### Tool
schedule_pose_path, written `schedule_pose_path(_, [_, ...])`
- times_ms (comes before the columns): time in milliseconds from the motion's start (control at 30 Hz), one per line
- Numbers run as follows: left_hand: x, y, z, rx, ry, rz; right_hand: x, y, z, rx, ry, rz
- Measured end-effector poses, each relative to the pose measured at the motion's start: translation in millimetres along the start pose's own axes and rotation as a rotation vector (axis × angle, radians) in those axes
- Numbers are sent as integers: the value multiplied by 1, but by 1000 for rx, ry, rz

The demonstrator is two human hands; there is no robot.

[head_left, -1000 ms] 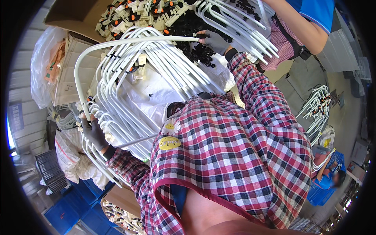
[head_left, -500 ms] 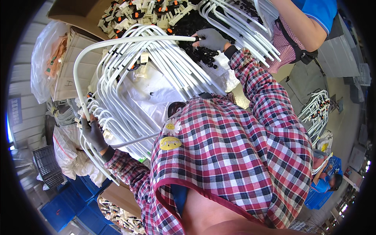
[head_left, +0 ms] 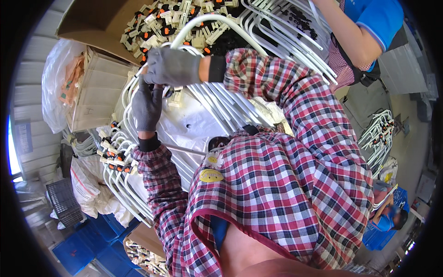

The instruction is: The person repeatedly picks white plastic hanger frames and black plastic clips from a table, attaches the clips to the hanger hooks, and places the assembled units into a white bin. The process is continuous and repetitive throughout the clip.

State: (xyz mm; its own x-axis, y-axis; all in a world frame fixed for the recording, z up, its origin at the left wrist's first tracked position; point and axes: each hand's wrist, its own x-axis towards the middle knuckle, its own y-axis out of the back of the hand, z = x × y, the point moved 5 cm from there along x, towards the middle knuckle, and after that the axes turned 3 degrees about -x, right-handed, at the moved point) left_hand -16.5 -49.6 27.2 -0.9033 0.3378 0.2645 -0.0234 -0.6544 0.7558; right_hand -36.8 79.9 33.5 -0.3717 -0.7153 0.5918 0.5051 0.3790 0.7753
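**Both gloved hands meet on a bent white tube**

The right hand (head_left: 173, 67), in a grey glove, is closed around a curved white tube (head_left: 217, 21) near the point where the tube arches up and over toward the box of parts. The left hand (head_left: 147, 104), gloved the same way, comes up from below and closes on what looks like the same tube or its end piece just under the right hand, so the two gloves touch. Held this close together, the hands seem to steady one end of the tube while something is worked at that end; the small piece between them is hidden by the fingers.

The right forearm reaches across from the right in a red checked sleeve, wrist bent down. The left forearm rises almost straight up, elbow tucked near the body.

Beneath the hands, a pile of white tubes (head_left: 120, 184) fans out over white sheeting (head_left: 194, 124), many ending in small black and orange fittings. Above lies a cardboard box (head_left: 92, 23) heaped with white, black and orange clips (head_left: 157, 21). Another person's arm (head_left: 355, 41), in a blue sleeve, handles more tubes at the upper right. Blue crates (head_left: 87, 249) sit at the lower left.
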Motion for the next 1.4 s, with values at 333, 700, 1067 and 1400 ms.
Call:
schedule_pose_path(333, [-91, 53, -87, 4, 335, 232, -155, -134, 107, -10, -845, -282])
schedule_pose_path(700, [-191, 116, -132, -130, 532, 435, -237, -123, 140, 538, -1115, 420])
schedule_pose_path(1067, [-179, 127, -125, -180, 400, 557, -313, -141, 96, 1662, -1495, 646])
schedule_pose_path(1400, [-159, 122, -111, -222, 393, 472, -274, -163, 82, 1858, -1422, 636])
